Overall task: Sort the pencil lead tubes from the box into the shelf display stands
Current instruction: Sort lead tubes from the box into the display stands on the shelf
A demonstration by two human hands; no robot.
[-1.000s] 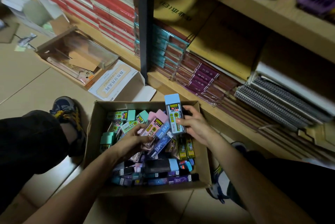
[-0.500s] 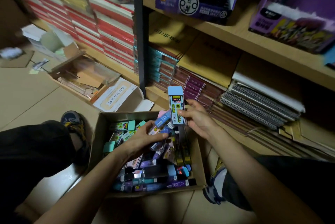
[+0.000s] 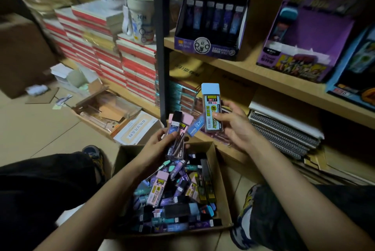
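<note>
A cardboard box [image 3: 224, 204] on the floor holds several mixed pencil lead tubes [image 3: 176, 200]. My left hand [image 3: 160, 145] grips a bunch of tubes [image 3: 178, 131] above the box's far end, pink and black caps up, one blue tube sticking out to the right. My right hand [image 3: 233, 127] pinches a large blue-capped tube [image 3: 212, 108] upright in front of the lower shelf. On the wooden shelf above stand a dark purple display stand [image 3: 211, 47] with several tubes, a lighter purple stand [image 3: 304, 51], and a blue stand [image 3: 353, 80] at the right edge.
A black shelf post [image 3: 161, 47] rises just left of the stands. Red-edged book stacks [image 3: 113, 53] fill the left. Spiral notebooks [image 3: 284, 135] lie on the lower shelf. Open cartons [image 3: 113, 112] sit on the floor at left. My knees and shoes flank the box.
Both hands have risen out of the box. My left hand now grips a bunch of tubes; my right hand lifted the blue-capped tube higher. The view tilted up toward the stands.
</note>
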